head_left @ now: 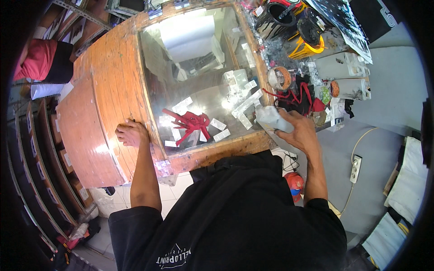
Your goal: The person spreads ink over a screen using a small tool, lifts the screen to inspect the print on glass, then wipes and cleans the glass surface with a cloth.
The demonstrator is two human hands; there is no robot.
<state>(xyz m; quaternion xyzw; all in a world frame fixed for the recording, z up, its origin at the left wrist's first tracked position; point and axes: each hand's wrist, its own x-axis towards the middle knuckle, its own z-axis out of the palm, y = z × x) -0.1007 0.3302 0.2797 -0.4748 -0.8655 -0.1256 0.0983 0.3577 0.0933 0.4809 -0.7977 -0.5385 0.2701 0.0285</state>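
My left hand [132,133] rests on the wooden tabletop [110,67], left of the glass panel, fingers slightly bent and nothing in them. At the panel's right front corner, my right hand [299,131] grips a whitish translucent plastic bottle [272,118], held tilted; its far end lies partly over the wooden frame. On the glass panel [176,92] lies a bunch of red straps [190,124]. Small white labels [222,135] are scattered around them, and several more sit near the bottle.
Paint-stained black tubs [275,20], a yellow container [307,47] and tape rolls [279,77] crowd the right side of the bench. A power strip [356,169] hangs on the grey wall. Shelves [45,153] stand at left; a person in red [40,58] is at the far left.
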